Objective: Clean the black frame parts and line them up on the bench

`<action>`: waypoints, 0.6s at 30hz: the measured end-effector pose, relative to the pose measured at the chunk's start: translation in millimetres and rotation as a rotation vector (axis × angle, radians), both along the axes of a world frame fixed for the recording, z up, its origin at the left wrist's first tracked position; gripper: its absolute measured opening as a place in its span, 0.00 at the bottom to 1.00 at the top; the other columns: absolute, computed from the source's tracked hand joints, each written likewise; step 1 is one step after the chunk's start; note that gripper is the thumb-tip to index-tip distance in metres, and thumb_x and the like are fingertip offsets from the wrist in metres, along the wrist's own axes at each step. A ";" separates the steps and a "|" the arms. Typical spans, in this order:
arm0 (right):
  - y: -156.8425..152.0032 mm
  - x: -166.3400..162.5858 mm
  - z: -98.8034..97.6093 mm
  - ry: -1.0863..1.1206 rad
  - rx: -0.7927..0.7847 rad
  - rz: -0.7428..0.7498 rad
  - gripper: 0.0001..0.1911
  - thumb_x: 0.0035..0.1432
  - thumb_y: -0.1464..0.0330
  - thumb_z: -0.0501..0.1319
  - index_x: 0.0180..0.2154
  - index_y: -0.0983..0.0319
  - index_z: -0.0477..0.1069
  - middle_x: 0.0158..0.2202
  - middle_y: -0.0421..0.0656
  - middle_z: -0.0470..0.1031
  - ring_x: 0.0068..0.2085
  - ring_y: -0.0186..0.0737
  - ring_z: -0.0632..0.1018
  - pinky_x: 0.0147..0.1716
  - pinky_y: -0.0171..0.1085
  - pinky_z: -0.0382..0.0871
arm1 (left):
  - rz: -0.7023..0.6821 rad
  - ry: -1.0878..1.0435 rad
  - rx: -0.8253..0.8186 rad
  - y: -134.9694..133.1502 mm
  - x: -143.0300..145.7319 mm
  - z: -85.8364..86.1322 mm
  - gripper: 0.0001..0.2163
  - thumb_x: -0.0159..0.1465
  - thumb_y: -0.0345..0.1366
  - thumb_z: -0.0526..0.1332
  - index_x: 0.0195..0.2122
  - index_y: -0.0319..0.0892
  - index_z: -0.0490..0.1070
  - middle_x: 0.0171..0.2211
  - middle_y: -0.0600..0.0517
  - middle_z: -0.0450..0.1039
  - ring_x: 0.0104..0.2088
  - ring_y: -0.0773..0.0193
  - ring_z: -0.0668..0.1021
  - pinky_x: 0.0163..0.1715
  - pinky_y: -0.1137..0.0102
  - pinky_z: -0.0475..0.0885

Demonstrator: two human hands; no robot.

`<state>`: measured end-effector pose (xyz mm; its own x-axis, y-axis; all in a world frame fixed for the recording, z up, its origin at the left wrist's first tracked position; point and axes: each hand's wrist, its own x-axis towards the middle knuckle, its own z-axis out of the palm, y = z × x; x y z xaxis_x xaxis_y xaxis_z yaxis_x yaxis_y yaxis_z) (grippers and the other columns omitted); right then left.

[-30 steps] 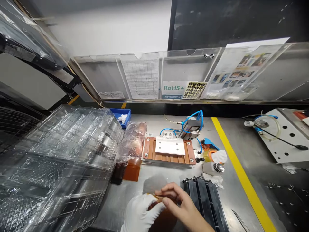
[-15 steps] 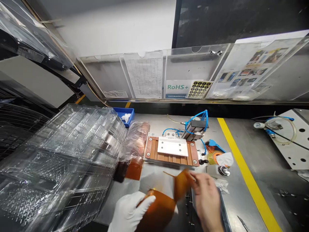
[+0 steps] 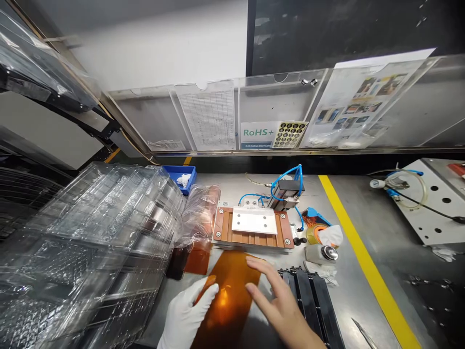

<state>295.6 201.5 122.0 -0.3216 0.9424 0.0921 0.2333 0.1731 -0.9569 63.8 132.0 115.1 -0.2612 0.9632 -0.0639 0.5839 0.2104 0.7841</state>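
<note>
A matte white glove (image 3: 181, 315), faintly creased, covers the person's left hand (image 3: 192, 303), thumb included, while the right hand (image 3: 278, 305) and visible forearm (image 3: 307, 337) are bare.

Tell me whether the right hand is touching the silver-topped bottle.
Apart. The head view shows steel tabletop plainly between the right hand and the silver-topped bottle.

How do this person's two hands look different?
The left hand wears a white glove, while the right hand is bare. The left hand seems to pinch the left side of the orange sheet; the right hand's thumb and fingers spread at its right side. Both are at that sheet.
</note>
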 end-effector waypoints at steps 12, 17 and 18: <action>-1.2 -14.1 18.3 -0.118 0.380 0.159 0.17 0.63 0.64 0.63 0.54 0.53 0.71 0.55 0.46 0.77 0.56 0.45 0.77 0.59 0.48 0.69 | -0.400 -0.238 0.052 15.7 27.6 29.1 0.08 0.69 0.36 0.56 0.44 0.49 0.75 0.41 0.54 0.79 0.42 0.68 0.80 0.45 0.76 0.73; -6.6 -17.5 12.1 -0.019 0.296 0.065 0.11 0.64 0.68 0.62 0.48 0.53 0.72 0.52 0.42 0.80 0.53 0.42 0.79 0.59 0.45 0.68 | -0.403 -0.174 0.086 17.9 32.3 29.9 0.07 0.69 0.36 0.56 0.40 0.48 0.74 0.35 0.56 0.78 0.36 0.70 0.79 0.40 0.78 0.73; -8.4 -19.0 11.2 0.007 0.267 0.045 0.09 0.64 0.69 0.62 0.46 0.52 0.73 0.51 0.41 0.80 0.53 0.42 0.79 0.60 0.45 0.67 | -0.402 -0.158 0.101 18.0 33.8 30.6 0.07 0.70 0.37 0.56 0.40 0.48 0.74 0.35 0.56 0.78 0.35 0.71 0.79 0.40 0.79 0.73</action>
<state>276.6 193.2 133.2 -0.3610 0.8693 0.3377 0.2131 0.4295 -0.8776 97.7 149.9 145.7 0.1404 0.9897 0.0267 0.4750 -0.0910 0.8753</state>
